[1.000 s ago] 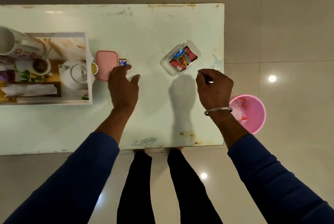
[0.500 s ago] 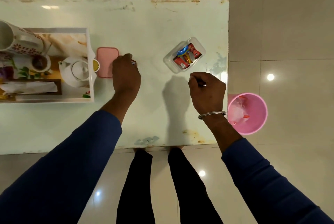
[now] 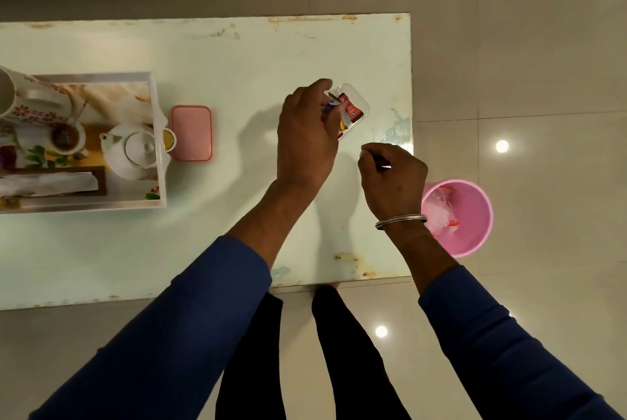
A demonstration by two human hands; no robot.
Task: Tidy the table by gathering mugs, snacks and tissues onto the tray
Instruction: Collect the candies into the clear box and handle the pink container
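Observation:
My left hand point(image 3: 307, 138) is over the clear plastic snack box point(image 3: 356, 107) near the table's right edge, its fingers pinched on a small blue-and-white snack packet point(image 3: 332, 103) at the box's rim. Red packets lie inside the box. My right hand point(image 3: 393, 175) hovers just right of and nearer than the box, fingers curled on a small silvery item that I cannot identify. The white tray point(image 3: 159, 189) at the left holds a floral mug point(image 3: 30, 97), a cup of tea point(image 3: 66, 138), a white teapot point(image 3: 135, 151) and a tissue box point(image 3: 54, 182).
A pink lid point(image 3: 191, 133) lies flat on the table just right of the tray. A small yellow-filled cup point(image 3: 168, 140) sits between tray and lid. A pink bin point(image 3: 458, 216) stands on the floor beyond the table's right edge.
My left hand took the small packet from beside the pink lid and carried it right to the snack box. My right hand stayed near the box.

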